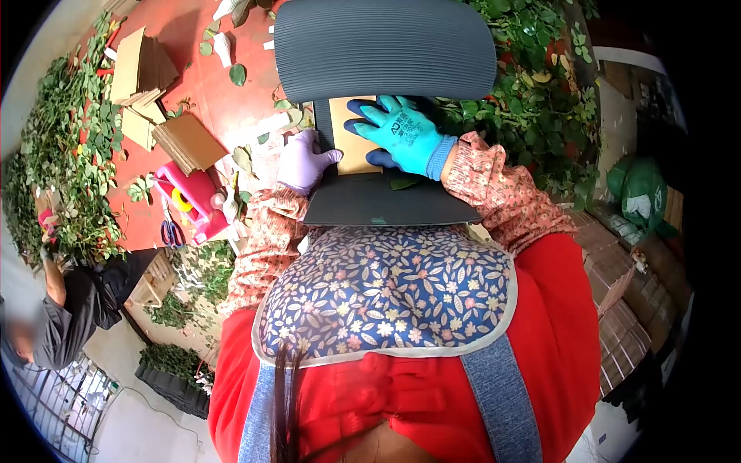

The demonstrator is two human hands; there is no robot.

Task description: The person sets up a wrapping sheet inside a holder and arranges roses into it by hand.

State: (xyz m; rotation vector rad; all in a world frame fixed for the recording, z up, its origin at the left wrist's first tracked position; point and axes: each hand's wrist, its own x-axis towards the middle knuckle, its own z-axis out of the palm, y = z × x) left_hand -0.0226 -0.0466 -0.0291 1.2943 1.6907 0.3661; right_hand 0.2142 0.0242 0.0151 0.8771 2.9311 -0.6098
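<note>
A tan cardboard piece (351,147) lies in the middle of a black stand, between its ribbed upper panel (386,50) and its smooth front panel (390,202). My right hand (405,137), in a teal glove with dark blue fingertips, rests on the cardboard with its fingers spread. My left hand (305,160), in a lilac glove, is closed at the stand's left edge, its thumb reaching toward the cardboard's left side. The other left fingers are partly hidden. A small green leaf (403,184) lies on the stand below my right hand.
Cardboard stacks (189,143), a pink tape dispenser (193,201) and scissors (172,228) sit on the red table (224,100) at left. Leafy stems (532,100) crowd the right side; more greenery (69,147) lines the far left. Another person (85,305) works there.
</note>
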